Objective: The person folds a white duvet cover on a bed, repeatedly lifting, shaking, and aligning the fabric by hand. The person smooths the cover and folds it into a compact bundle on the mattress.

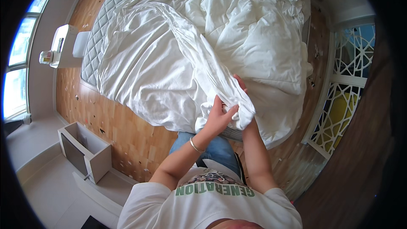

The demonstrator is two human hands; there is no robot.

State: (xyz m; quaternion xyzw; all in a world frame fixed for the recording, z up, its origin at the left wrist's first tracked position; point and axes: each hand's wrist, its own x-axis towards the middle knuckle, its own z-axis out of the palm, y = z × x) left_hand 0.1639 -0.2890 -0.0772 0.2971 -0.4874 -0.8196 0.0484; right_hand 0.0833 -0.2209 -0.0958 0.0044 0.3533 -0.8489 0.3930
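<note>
A white duvet cover (143, 70) lies rumpled over the left and middle of the bed, and one long gathered edge of it runs down to my hands. My left hand (220, 114) wears no glove; its thumb and fingers are on the bunched cloth near the foot of the bed, a bangle at the wrist. Opposite it, my right hand (241, 84) is mostly hidden behind the same cloth, with fingertips showing at its upper edge. A puffy white duvet (254, 38) spreads over the right part of the bed. The quilted grey mattress (93, 51) shows at the left.
Left of the bed stand a white bedside table (65, 38) with a jar (46, 57) on it. An open-topped white cabinet (98, 156) is at lower left. Scraps dot the wooden floor (136, 146). A white lattice screen (341, 101) stands at the right.
</note>
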